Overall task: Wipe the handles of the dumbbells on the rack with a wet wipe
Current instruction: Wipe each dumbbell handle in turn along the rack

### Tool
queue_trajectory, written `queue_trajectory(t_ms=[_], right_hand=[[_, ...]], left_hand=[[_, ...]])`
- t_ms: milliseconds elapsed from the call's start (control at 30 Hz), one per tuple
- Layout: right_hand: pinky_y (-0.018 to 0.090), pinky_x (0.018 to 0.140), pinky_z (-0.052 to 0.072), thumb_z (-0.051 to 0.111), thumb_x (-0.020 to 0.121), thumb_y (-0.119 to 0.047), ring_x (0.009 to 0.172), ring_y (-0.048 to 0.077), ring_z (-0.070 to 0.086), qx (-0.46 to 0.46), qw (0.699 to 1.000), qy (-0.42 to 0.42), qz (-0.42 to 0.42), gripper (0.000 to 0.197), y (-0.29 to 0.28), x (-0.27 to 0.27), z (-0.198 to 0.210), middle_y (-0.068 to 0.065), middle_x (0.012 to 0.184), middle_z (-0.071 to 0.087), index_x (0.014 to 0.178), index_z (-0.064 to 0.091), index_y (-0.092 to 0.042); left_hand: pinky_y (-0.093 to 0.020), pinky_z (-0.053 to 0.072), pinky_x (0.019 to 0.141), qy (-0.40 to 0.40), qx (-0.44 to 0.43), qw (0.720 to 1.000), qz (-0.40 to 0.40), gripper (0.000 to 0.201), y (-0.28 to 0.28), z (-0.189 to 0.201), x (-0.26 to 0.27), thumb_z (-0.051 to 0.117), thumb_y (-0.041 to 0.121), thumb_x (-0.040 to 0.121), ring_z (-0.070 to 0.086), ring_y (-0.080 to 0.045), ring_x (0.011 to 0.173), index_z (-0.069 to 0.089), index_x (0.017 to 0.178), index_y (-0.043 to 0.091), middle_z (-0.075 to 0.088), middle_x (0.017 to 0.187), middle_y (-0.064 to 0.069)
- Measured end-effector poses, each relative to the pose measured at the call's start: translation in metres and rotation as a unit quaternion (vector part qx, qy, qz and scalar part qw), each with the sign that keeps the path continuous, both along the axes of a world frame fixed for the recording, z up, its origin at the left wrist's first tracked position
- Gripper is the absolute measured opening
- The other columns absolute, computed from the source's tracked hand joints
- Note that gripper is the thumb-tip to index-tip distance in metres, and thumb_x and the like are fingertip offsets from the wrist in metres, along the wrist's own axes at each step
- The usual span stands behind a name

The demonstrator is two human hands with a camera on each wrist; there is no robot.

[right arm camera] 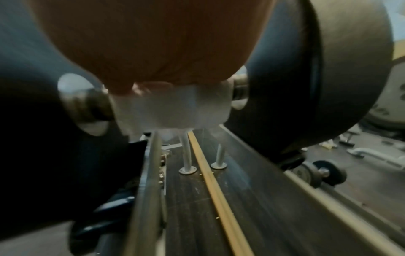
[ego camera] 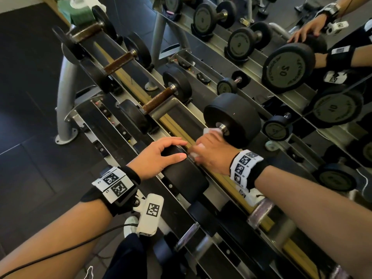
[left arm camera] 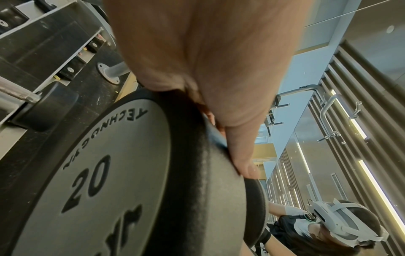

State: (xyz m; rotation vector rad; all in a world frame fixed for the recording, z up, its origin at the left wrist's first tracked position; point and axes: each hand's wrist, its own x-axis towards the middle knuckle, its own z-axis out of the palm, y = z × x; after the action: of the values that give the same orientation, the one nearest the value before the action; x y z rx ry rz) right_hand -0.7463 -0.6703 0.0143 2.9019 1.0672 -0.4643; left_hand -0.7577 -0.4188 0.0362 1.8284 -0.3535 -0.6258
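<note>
A black 20 dumbbell lies across the top tier of the rack. My right hand grips its handle with a white wet wipe wrapped round the bar; in the right wrist view the wet wipe covers the handle between both heads. My left hand rests on the near head, fingers spread and lightly bent over its rim. In the left wrist view my thumb lies along the edge of the near head marked 20.
Three dumbbells with brown handles sit further left on the same tier. Chrome-handled dumbbells lie to the right. A mirror behind reflects the rack and my hands. A green wipe pack stands at the far left end.
</note>
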Motion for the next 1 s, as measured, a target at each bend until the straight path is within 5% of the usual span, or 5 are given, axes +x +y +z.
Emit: queue_trajectory(t_ms=[167,433,600,867,1000], right_hand=[[0.033,0.095,0.03,0.033,0.095,-0.048,0.103,0.017,0.051,0.02,1.0,-0.008,0.015,0.025,0.009,0.007,0.003,-0.013,0.101,0.049,0.112,0.045,-0.036],[0.045,0.112,0.024,-0.003,0.08,-0.056,0.122,0.024,0.039,-0.056,0.993,0.032,-0.099,0.074,0.015,0.003,0.014,0.001,0.125,0.047,0.124,0.048,-0.024],[0.032,0.104,0.024,0.04,0.1,-0.037,0.118,0.013,0.041,0.058,0.99,0.069,-0.106,0.025,0.017,0.0,0.014,-0.015,0.111,0.045,0.12,0.054,-0.031],[0.034,0.111,0.023,0.046,0.101,-0.035,0.128,0.02,0.039,-0.058,0.984,0.084,-0.143,0.029,0.008,0.019,0.033,-0.001,0.128,0.05,0.127,0.052,-0.024],[0.04,0.103,0.04,0.065,0.09,-0.025,0.118,0.028,0.053,-0.246,0.925,0.198,-0.212,0.03,0.054,0.032,0.044,0.008,0.117,0.057,0.117,0.057,-0.014]], left_hand=[[-0.002,0.035,0.091,-0.001,0.001,1.0,-0.008,0.041,0.0,-0.001,0.001,0.065,0.043,0.083,0.041,0.017,0.122,0.059,0.123,0.045,0.047,0.14,0.02],[0.005,0.035,0.084,0.002,-0.009,1.0,-0.003,0.045,0.001,-0.002,0.001,0.066,0.045,0.082,0.041,0.022,0.117,0.058,0.126,0.044,0.047,0.139,0.02],[0.005,0.036,0.082,0.005,-0.003,1.0,-0.003,0.042,0.001,-0.004,0.002,0.068,0.036,0.088,0.041,0.022,0.116,0.057,0.127,0.043,0.047,0.138,0.021],[-0.001,0.038,0.087,0.006,-0.004,1.0,-0.008,0.051,0.002,-0.001,0.003,0.065,0.051,0.078,0.04,0.024,0.116,0.056,0.128,0.044,0.046,0.134,0.028],[0.003,0.038,0.083,0.01,-0.006,1.0,-0.007,0.044,0.001,-0.003,0.004,0.068,0.048,0.08,0.042,0.023,0.116,0.058,0.123,0.047,0.048,0.136,0.024]])
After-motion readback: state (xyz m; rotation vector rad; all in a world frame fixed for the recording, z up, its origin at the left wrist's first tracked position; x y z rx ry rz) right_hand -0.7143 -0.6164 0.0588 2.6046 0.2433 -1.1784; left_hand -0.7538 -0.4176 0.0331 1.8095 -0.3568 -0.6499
